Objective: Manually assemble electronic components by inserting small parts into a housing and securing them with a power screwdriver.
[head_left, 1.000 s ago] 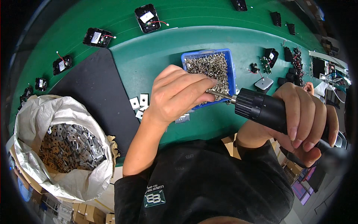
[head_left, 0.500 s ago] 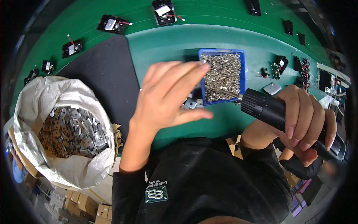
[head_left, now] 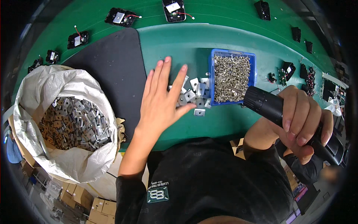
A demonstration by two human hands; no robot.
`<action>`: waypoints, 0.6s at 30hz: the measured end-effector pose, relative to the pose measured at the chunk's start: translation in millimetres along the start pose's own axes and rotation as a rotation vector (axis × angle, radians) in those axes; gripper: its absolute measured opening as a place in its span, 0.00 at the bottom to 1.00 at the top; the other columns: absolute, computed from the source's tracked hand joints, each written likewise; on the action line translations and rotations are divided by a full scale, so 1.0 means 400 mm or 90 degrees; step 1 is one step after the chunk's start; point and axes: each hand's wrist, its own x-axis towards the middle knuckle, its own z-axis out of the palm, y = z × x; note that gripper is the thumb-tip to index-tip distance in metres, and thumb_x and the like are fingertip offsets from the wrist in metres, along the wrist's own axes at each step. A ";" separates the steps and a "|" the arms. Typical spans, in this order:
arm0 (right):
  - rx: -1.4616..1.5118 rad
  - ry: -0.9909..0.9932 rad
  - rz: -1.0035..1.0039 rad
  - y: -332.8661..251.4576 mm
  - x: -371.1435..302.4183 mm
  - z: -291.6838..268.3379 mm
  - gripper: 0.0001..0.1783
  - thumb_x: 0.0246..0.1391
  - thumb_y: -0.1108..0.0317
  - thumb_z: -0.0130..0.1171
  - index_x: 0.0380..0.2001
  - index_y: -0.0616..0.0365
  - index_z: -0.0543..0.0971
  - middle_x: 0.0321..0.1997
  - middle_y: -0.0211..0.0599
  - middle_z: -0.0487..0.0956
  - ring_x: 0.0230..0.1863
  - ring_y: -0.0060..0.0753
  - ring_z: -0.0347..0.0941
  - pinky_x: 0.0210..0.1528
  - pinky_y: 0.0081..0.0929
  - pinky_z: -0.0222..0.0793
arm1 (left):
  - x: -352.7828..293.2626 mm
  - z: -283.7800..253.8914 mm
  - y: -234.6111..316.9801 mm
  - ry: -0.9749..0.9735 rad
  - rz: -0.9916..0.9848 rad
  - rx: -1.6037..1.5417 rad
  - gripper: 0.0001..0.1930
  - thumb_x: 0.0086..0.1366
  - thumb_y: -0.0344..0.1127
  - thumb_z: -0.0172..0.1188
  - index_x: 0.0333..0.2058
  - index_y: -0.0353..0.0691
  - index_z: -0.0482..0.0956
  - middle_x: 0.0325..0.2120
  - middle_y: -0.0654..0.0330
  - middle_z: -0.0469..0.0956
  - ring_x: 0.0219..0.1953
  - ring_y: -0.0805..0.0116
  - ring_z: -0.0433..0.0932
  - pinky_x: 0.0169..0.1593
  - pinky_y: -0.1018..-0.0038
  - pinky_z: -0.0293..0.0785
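Note:
My left hand (head_left: 159, 99) is open, fingers spread, over the green bench beside a loose pile of small square metal plates (head_left: 200, 90). Some plates are partly hidden by the hand. Just right of the pile stands a blue tray (head_left: 253, 78) full of small silver screws (head_left: 231, 72). In my right hand (head_left: 304, 121) is a black electric screwdriver (head_left: 264, 105), gripped round its body. Its bit points left, and the tip is over the screws in the tray; whether a screw sits on it I cannot make out.
A white woven sack (head_left: 33, 153) of metal plates stands at the left, next to a black mat (head_left: 112, 71). Black housings with red wires (head_left: 121, 17) line the far green strip. Circuit boards and another housing (head_left: 288, 69) lie at the right. A person (head_left: 305, 168) is behind at lower right.
My left hand has drawn back leftward from the tray's edge and spread its fingers, uncovering the plates. The screwdriver stays in my right hand, its bit still over the screws. The view has shifted slightly.

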 end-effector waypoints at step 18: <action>-0.087 0.003 0.026 -0.063 -0.012 -0.004 0.19 0.41 0.66 0.67 0.40 0.43 0.75 0.24 0.18 0.75 0.24 0.14 0.70 0.30 0.13 0.68 | 0.055 0.035 0.008 0.171 0.091 -0.088 0.17 0.42 0.32 0.72 0.33 0.39 0.79 0.47 0.56 0.74 0.54 0.54 0.71 0.58 0.56 0.64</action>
